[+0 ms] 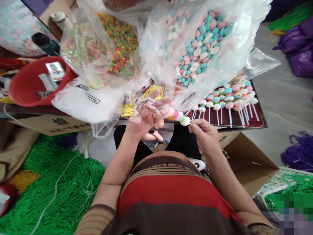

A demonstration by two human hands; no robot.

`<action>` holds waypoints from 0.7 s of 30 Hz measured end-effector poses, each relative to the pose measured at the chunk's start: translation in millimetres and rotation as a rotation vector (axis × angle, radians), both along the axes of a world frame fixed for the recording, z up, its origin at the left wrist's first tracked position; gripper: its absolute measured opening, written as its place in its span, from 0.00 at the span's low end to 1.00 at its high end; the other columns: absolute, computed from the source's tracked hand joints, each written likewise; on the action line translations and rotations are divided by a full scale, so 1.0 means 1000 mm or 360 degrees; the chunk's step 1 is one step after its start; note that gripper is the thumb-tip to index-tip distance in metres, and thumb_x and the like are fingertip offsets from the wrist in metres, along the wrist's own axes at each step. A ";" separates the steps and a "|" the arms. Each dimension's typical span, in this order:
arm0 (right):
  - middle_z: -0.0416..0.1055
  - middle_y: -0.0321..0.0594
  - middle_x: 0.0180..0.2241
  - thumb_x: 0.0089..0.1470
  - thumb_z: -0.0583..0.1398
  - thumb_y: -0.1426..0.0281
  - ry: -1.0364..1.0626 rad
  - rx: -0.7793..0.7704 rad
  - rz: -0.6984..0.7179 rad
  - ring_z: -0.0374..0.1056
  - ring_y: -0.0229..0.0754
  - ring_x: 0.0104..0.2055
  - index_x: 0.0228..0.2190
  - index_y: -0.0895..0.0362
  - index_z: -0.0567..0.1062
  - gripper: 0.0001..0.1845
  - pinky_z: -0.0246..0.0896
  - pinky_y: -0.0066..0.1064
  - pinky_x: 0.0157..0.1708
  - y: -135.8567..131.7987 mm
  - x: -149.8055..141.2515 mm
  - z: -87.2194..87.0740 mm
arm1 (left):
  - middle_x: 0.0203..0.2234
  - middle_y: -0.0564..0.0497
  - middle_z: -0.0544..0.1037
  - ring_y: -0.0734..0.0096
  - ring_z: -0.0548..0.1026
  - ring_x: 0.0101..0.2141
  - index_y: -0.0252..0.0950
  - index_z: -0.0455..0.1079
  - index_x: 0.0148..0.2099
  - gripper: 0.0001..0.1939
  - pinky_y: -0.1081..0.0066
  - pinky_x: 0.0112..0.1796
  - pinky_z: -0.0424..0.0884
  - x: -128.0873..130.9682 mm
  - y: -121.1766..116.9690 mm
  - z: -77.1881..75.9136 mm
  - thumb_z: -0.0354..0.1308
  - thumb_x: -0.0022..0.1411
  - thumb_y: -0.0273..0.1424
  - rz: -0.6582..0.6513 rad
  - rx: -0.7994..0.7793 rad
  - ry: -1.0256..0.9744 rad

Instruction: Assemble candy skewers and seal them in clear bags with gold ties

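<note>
In front of my belly is a candy skewer [185,121], a stack of pink, yellow, blue and white pieces on a white stick. My right hand [204,133] pinches the stick just below the lowest white piece. At the skewer's other end, my left hand [146,118] has its fingers curled on a small clear plastic bag [156,106]. The bag's film lies around the upper part of the candy. Beneath the left hand are gold twist ties [128,110]. Finished-looking candy skewers [230,98] lie in rows at the right, sticks toward me.
Big clear bags hold ring-shaped gummies [122,42] and pastel marshmallow discs [195,55]. White printed bags [90,101] lie left of my hands. A red basin [24,83] stands farther left. An open cardboard box [249,163] is below right; green cords [66,182] cover the floor left.
</note>
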State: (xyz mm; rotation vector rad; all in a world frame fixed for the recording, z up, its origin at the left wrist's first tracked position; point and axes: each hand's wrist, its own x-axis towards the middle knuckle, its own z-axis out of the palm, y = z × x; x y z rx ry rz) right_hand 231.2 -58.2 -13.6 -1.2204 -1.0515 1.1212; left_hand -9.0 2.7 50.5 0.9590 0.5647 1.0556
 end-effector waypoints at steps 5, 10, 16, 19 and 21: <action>0.79 0.36 0.34 0.51 0.71 0.60 0.0034 -0.0005 -0.0006 0.69 0.36 0.32 0.34 0.51 0.82 0.10 0.68 0.30 0.35 -0.003 -0.009 0.000 | 0.32 0.51 0.83 0.83 0.64 0.15 0.42 0.80 0.48 0.28 0.76 0.16 0.60 0.014 -0.005 0.001 0.75 0.48 0.49 0.0186 -0.0008 0.0126; 0.76 0.33 0.29 0.53 0.70 0.60 0.0085 -0.0004 -0.0065 0.66 0.35 0.28 0.33 0.51 0.82 0.09 0.65 0.29 0.32 -0.005 -0.025 -0.006 | 0.32 0.50 0.83 0.82 0.69 0.19 0.38 0.79 0.43 0.25 0.78 0.18 0.63 0.022 -0.009 -0.008 0.74 0.50 0.49 0.0416 -0.0041 0.0288; 0.68 0.30 0.21 0.57 0.67 0.58 0.0056 0.0009 -0.0065 0.59 0.33 0.23 0.33 0.53 0.82 0.12 0.57 0.28 0.26 -0.003 -0.044 -0.011 | 0.36 0.47 0.83 0.66 0.80 0.36 0.36 0.78 0.38 0.27 0.73 0.27 0.75 0.026 -0.013 -0.013 0.73 0.48 0.54 0.0481 0.0022 0.0498; 0.68 0.30 0.21 0.58 0.66 0.56 0.0161 0.0006 0.0014 0.58 0.33 0.22 0.34 0.52 0.82 0.13 0.56 0.28 0.24 -0.003 -0.049 -0.010 | 0.39 0.45 0.83 0.57 0.81 0.44 0.37 0.78 0.40 0.27 0.68 0.34 0.79 0.025 -0.015 -0.011 0.72 0.48 0.53 0.0407 -0.0007 0.0529; 0.69 0.30 0.21 0.57 0.67 0.55 0.0278 -0.0029 0.0080 0.57 0.33 0.22 0.35 0.52 0.82 0.14 0.57 0.28 0.24 -0.003 -0.051 -0.009 | 0.42 0.45 0.82 0.53 0.79 0.49 0.39 0.77 0.46 0.30 0.64 0.39 0.81 0.023 -0.014 -0.008 0.73 0.48 0.53 0.0366 -0.0040 0.0475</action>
